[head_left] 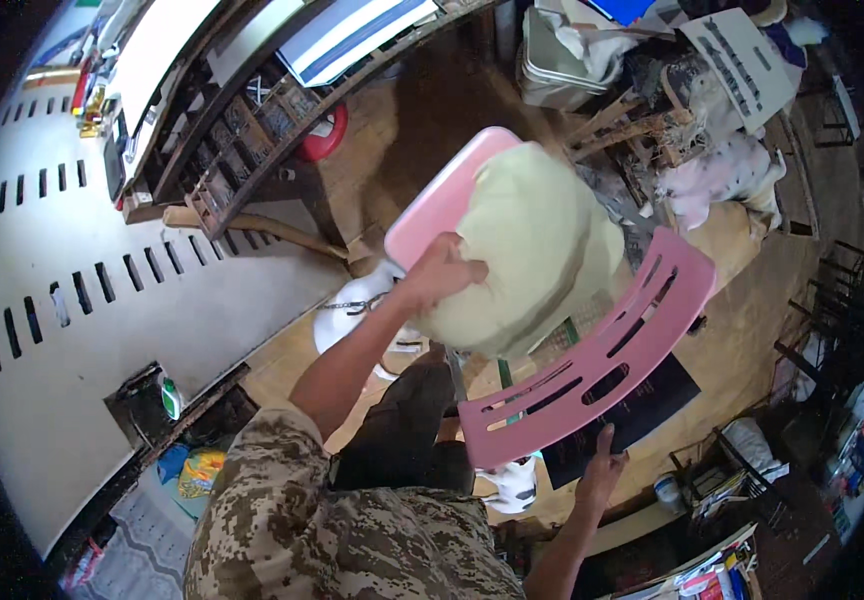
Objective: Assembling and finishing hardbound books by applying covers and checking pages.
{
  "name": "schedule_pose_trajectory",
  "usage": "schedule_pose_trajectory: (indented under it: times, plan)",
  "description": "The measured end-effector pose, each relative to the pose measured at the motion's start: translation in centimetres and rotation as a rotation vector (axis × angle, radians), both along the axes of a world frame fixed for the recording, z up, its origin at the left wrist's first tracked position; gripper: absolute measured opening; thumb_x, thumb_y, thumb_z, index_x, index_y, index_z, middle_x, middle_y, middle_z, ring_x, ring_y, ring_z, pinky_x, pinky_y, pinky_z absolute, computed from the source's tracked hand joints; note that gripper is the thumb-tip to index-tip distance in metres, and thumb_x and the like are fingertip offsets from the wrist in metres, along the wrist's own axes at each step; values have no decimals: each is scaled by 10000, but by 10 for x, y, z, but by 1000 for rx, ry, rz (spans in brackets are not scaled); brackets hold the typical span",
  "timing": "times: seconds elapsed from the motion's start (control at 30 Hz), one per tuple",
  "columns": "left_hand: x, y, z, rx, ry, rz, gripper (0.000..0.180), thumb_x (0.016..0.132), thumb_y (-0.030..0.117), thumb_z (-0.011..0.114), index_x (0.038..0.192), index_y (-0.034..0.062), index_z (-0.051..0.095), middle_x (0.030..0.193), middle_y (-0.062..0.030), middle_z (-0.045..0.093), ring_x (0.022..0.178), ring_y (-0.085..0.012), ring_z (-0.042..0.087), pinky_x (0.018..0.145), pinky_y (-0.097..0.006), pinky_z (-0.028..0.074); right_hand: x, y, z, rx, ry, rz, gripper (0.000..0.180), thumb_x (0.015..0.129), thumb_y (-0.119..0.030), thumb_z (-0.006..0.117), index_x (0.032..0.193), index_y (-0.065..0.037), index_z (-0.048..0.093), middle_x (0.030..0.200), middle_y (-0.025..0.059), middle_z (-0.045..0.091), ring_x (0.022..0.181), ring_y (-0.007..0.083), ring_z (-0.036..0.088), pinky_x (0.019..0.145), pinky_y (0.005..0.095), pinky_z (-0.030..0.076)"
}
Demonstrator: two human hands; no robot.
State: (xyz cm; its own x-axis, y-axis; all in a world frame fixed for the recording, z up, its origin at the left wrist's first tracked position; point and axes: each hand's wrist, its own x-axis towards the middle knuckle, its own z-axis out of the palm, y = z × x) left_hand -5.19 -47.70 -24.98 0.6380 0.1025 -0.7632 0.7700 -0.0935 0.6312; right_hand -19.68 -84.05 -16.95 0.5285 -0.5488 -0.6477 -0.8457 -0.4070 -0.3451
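A pale yellow-green cloth-covered cushion (532, 250) lies over the seat area of a pink plastic chair. My left hand (442, 272) is closed on the cushion's near left side, thumb and fingers pressed into the cloth. Beyond it, a flat pink panel (442, 195) sticks out at the upper left; the cushion hides where it joins. The chair's slotted pink backrest (592, 365) curves across on the right. Just below the backrest, my right hand (602, 470) is empty, with its fingers apart. Whether a fingertip touches the chair I cannot tell.
A white dog (340, 322) with a chain stands left of my legs; another white animal (514, 487) is below the backrest. A dark mat (642, 405) lies on the brown floor. Wooden shelving (252, 130) lines the upper left. A grey bin (552, 70) stands beside piled clutter.
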Motion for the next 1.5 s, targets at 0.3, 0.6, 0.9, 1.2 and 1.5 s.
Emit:
schedule_pose_trajectory:
  times: [0.3,0.6,0.9,1.2,1.5]
  plan:
    - [23,175,1,-396,38,274,461,728,203,718,1090,-78,664,909,-189,698,771,-266,653,706,-372,532,-15,-17,-10,-32,5,-28,662,959,-548,607,1075,97,513,878,135,601,737,171,559,699,313,481]
    - [-12,-96,-72,-337,-5,-330,729,926,574,610,1369,-2,551,1261,-153,626,1013,-214,619,901,-299,488,-36,-21,-36,-8,-150,50,504,992,-416,597,882,76,606,706,129,629,596,207,550,573,379,462]
    - [-20,-194,-28,19,-54,-306,635,974,579,497,1050,-26,675,845,-142,663,778,-222,596,725,-344,482,-136,-54,-50,-45,-54,-166,537,953,-456,635,984,80,653,813,173,691,691,307,634,661,391,509]
    - [-21,-63,-26,-630,106,-189,512,1001,569,458,1171,96,561,699,10,557,488,-57,468,445,-203,374,-248,-91,-33,-93,-44,-341,463,976,-382,614,970,79,659,772,178,676,645,292,591,617,396,479]
    - [2,-41,207,-1321,535,-441,679,963,548,566,1398,60,386,993,-128,633,843,-277,634,724,-408,510,-391,-145,-40,-210,-455,-566,451,989,-377,566,950,60,668,741,204,670,634,340,612,609,441,477]
